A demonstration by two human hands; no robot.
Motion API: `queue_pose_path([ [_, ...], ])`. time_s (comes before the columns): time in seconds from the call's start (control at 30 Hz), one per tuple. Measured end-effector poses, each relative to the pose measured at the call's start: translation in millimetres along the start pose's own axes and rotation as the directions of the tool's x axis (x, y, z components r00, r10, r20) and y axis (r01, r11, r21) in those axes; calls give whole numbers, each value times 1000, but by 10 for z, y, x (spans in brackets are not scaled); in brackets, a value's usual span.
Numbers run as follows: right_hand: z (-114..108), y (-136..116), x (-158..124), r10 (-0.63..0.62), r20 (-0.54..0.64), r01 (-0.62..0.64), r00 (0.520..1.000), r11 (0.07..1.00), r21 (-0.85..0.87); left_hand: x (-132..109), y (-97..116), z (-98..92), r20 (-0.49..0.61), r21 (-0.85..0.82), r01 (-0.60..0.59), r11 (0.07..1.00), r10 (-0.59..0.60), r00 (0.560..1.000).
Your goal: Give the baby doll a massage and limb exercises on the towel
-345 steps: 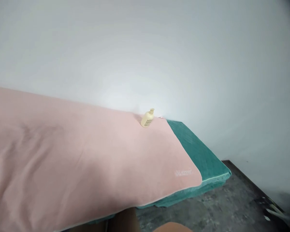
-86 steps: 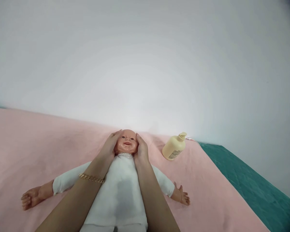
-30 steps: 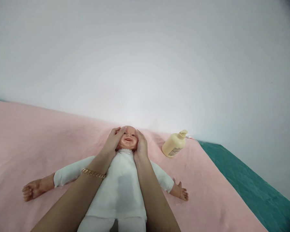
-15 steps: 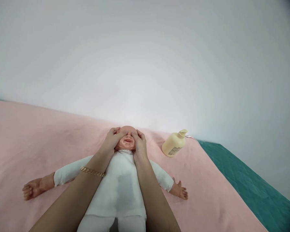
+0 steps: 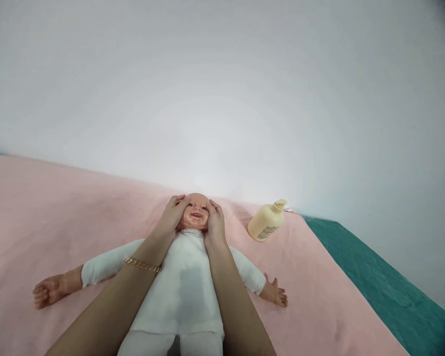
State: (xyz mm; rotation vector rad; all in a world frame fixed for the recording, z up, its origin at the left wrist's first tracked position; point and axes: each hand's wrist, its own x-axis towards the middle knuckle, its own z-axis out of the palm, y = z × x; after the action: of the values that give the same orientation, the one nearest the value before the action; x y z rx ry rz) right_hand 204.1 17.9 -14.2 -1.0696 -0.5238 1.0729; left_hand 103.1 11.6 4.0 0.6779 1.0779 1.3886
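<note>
A baby doll [image 5: 193, 277] in a white long-sleeved outfit lies on its back, arms spread wide and head away from me. My left hand [image 5: 171, 216], below a gold-coloured bracelet, cups the left side of the doll's head, its thumb at the outer corner of one eye. On the opposite side, my right hand [image 5: 215, 221] holds the head in the same way, thumb by the temple. The doll's eyes and smiling mouth show between my hands. Most of my fingers curl behind the head and are partly hidden.
A pale yellow pump bottle [image 5: 266, 222] stands to the right of the doll's head. Pink cloth [image 5: 311, 301] lies under everything, with a green quilted surface [image 5: 378, 277] beyond its right edge. A plain pale wall [image 5: 222, 89] rises behind.
Both thumbs have slid outward from over the doll's eyes to its temples, uncovering the eyes. My hands still hold the sides of the head; the bottle stays in place.
</note>
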Motion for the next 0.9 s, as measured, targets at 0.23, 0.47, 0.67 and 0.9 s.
queue_pose_path([
  [0.23, -11, -26, 24, 59, 0, -59, 998, 996, 60, -13, 41, 23, -26, -14, 47, 999, -47, 999],
  [0.47, 45, -143, -49, 186, -21, -178, 982, 962, 209, -26, 84, 46, -58, -19, 74, 997, -75, 995],
  [0.67, 44, -139, -84, 205, 36, -208, 978, 954, 218, -69, 65, 35, -28, -15, 27, 1000, -28, 999],
  [0.9, 6, -77, -51, 35, 56, -37, 998, 999, 28, -116, 103, 8, -23, 84, 10, 996, -8, 1000],
])
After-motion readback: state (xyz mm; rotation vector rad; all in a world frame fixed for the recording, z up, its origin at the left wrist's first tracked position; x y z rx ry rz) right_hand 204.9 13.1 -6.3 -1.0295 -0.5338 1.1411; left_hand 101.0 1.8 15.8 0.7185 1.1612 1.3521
